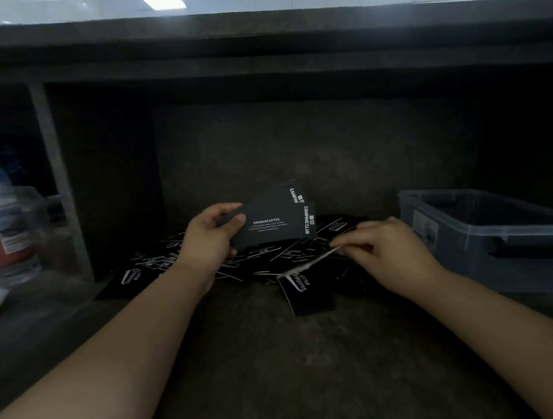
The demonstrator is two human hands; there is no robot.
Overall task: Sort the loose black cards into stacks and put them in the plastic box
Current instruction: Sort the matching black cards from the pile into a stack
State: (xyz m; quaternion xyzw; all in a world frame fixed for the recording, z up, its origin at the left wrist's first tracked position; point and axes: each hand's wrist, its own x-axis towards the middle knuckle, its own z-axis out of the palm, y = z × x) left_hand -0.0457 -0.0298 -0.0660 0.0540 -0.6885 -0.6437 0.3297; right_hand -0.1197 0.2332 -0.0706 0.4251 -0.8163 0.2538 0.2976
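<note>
Black cards (162, 265): with left grip (210, 237) closed on fanned stack (269, 224), lay card (307, 265) pinched in right grip (391, 247) flush on top, print matching.

At least two black printed paper cards (276, 224) fan in the left hand (209, 236); one more black card (307, 266), edge-on, is pinched by the right hand (392, 252). Under both, an uncountable heap of loose black cards (162, 265). To its right, one translucent plastic box (484, 242).
</note>
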